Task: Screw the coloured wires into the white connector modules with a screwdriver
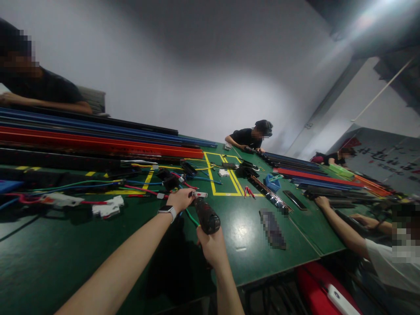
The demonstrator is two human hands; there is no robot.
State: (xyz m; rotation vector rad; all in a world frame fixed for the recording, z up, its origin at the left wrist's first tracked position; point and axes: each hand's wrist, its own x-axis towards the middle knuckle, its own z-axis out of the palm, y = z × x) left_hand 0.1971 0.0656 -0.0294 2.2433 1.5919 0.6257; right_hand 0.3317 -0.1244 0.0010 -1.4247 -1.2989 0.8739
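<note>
My right hand (211, 245) is wrapped round the handle of a dark cordless screwdriver (208, 217). The tool points away from me, its front end close to a small white and red electrical part (199, 194). At that part my left hand (180, 200), with a watch on its wrist, has its fingers closed round one end. Green wire (192, 217) runs under the tool. Black connector pieces (171, 181) and coloured wires lie just beyond my left hand. The tip of the screwdriver is too small to make out.
White breaker-like parts (108, 206) with wires lie at left. Long red rails (98, 142) and blue rails stretch behind. A blue bin (273, 183), red-handled tools (249, 192) and a blurred flat object (273, 228) lie to the right. Co-workers sit around the green table (236, 258).
</note>
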